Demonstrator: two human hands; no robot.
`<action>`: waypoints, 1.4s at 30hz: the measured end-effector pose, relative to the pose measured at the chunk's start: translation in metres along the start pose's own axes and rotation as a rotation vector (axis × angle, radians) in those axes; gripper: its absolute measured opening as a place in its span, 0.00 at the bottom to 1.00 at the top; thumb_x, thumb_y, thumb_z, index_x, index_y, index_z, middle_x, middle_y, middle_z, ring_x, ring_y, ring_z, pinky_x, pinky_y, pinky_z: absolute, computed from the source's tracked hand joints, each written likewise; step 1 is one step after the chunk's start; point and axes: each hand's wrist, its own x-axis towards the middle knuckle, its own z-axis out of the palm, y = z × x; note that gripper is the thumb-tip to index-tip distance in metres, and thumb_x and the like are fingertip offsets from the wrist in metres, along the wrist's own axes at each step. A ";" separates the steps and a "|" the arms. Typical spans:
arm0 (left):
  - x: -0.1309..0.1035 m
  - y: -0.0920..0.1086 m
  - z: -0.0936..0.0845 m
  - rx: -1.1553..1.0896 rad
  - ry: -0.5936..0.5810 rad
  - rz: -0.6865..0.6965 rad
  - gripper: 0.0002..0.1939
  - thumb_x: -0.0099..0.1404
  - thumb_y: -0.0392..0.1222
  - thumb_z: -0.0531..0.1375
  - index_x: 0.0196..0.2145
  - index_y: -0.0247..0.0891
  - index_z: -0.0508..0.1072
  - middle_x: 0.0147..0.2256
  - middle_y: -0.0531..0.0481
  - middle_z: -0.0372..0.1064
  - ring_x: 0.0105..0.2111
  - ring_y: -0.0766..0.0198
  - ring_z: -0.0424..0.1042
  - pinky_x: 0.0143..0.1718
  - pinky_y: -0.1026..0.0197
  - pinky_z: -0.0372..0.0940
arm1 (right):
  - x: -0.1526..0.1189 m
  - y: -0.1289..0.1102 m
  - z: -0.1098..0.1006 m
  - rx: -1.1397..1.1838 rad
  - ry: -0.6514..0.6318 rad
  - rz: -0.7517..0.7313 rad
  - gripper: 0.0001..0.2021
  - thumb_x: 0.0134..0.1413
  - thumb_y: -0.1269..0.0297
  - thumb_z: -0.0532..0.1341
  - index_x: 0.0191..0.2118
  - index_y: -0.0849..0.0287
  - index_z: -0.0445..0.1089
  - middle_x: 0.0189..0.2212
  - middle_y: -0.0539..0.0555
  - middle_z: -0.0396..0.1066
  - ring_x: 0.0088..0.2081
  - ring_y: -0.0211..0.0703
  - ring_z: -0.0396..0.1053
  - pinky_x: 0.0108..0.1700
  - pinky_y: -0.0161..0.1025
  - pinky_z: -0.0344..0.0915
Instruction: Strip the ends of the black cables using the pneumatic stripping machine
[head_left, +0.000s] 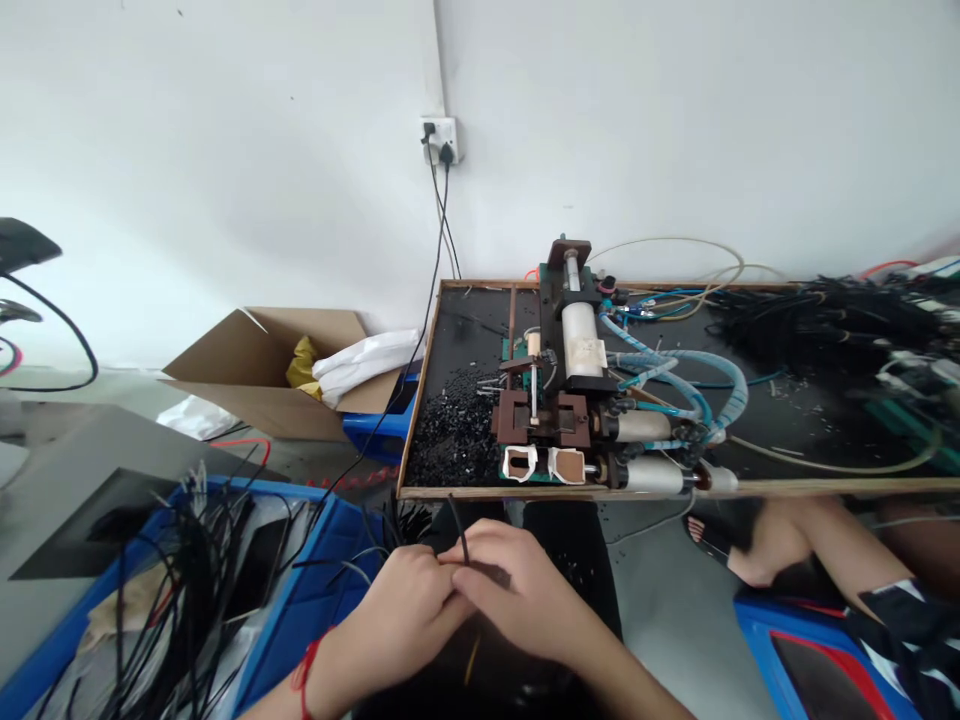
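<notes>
Both hands meet over the lap, just in front of the bench edge. My left hand point(414, 602), with a red string at its wrist, has its fingers curled against my right hand point(517, 590). A black cable point(459, 530) rises from between them, pinched by the thumb and fingers of my right hand. What the left fingers hold is hidden. Beyond the hands, a machine point(541, 420) with brown clamp blocks and white cylinders stands on the dark bench point(472, 330). Small black scraps point(457, 430) lie heaped to its left.
A blue crate point(300, 575) of black cables stands at the left, with an open cardboard box point(232, 395) behind it. Black cable bundles point(810, 320) lie on the bench's right. A seated person's leg point(817, 545) and a blue stool point(765, 640) are at the right.
</notes>
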 end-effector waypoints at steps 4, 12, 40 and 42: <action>0.009 0.008 -0.008 0.001 -0.102 -0.089 0.19 0.77 0.53 0.65 0.30 0.42 0.79 0.26 0.51 0.81 0.26 0.53 0.79 0.28 0.55 0.51 | -0.003 0.017 -0.005 0.208 0.184 0.071 0.14 0.73 0.58 0.64 0.39 0.56 0.84 0.38 0.56 0.83 0.41 0.49 0.78 0.47 0.43 0.71; 0.014 0.011 -0.011 0.017 -0.066 -0.033 0.22 0.83 0.52 0.55 0.29 0.44 0.69 0.22 0.56 0.73 0.22 0.59 0.70 0.28 0.54 0.52 | -0.013 0.033 -0.033 0.876 0.060 0.222 0.24 0.74 0.43 0.62 0.52 0.62 0.80 0.20 0.44 0.65 0.17 0.31 0.45 0.22 0.34 0.46; 0.012 -0.007 0.001 -0.043 -0.110 -0.082 0.25 0.85 0.45 0.46 0.27 0.44 0.59 0.20 0.55 0.66 0.22 0.61 0.66 0.28 0.53 0.51 | 0.003 0.069 -0.027 1.426 -0.248 0.029 0.20 0.74 0.49 0.60 0.31 0.54 0.66 0.17 0.42 0.54 0.19 0.38 0.45 0.25 0.35 0.52; 0.012 -0.008 0.001 -0.056 -0.125 -0.092 0.24 0.85 0.45 0.46 0.27 0.44 0.59 0.21 0.55 0.66 0.22 0.61 0.66 0.28 0.53 0.51 | 0.003 0.070 -0.026 1.422 -0.248 0.031 0.20 0.75 0.48 0.59 0.30 0.54 0.66 0.17 0.42 0.53 0.19 0.38 0.45 0.24 0.35 0.51</action>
